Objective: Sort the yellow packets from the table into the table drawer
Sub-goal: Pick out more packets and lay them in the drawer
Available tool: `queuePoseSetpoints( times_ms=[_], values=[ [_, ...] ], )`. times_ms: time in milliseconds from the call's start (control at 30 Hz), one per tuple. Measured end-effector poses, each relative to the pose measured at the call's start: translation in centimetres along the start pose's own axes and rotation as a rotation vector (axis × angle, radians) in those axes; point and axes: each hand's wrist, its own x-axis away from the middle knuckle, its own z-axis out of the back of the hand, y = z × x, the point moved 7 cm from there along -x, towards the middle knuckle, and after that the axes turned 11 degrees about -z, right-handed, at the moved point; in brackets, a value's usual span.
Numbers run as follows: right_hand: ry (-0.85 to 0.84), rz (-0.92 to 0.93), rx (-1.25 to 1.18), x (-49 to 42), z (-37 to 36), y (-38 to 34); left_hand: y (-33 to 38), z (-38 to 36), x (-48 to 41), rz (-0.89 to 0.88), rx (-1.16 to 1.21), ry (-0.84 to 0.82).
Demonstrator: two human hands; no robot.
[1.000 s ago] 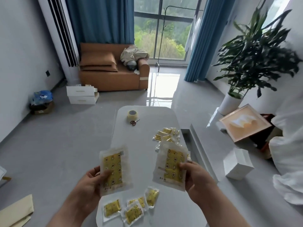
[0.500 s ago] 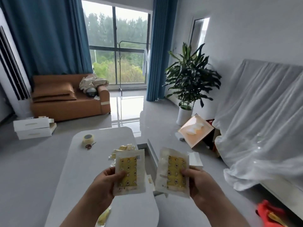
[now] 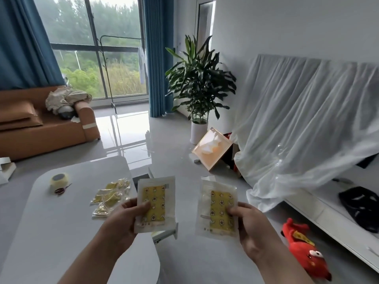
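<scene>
1. The left grip [image 3: 123, 220], a bare hand, was clasped on the lower left edge of a flat clear-plastic packet with a yellow patterned rectangle inside [image 3: 155, 203]. The thumb lay across the packet's front.
2. That left-held packet stood upright in the air over the right edge of the white, round-cornered worktop [image 3: 61, 232].
3. The right grip [image 3: 252, 228], also a bare hand, pinched a second clear packet with the same yellow patterned insert [image 3: 220, 212] by its lower right edge. This packet was upright too. It hung past the worktop's right edge, over the grey floor, and did not touch the first one.
4. A white drawer [image 3: 172, 232] stood pulled out from the worktop's right edge, mostly hidden behind the left-held packet. A sliver of yellow showed inside it, too small to identify.
5. A loose pile of smaller yellow packets in crinkled clear wrap [image 3: 110, 196] lay on the worktop near its right edge, just beyond the left grip.
6. A pale roll of tape [image 3: 58, 180] sat near the far left corner of the worktop, with small red-handled scissors [image 3: 61, 189] just beside it.
7. A red plush toy [image 3: 303, 249] lay on the floor to the right, below a translucent white sheet draped over furniture [image 3: 307, 119].
</scene>
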Motion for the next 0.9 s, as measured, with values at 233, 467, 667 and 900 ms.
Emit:
queuePoseSetpoints(
  times_ms=[233, 467, 667, 900],
  values=[
    [0.082, -0.027, 0.006, -9.9, 1.7, -5.7, -2.2, -3.2, -11.6, 0.031, -0.016, 0.019],
    [0.09, -0.05, -0.024, -18.3, 1.4, -13.0, -2.3, -7.6, -22.8, 0.081, -0.005, 0.001],
    [0.096, -0.056, -0.029, -25.0, 1.9, -18.2, -2.6, -11.3, -29.9, 0.079, -0.022, 0.008],
    [0.019, -0.074, 0.016, -34.5, 2.4, -24.1, -3.5, -14.9, -37.0, 0.026, -0.006, 0.079]
  ],
)
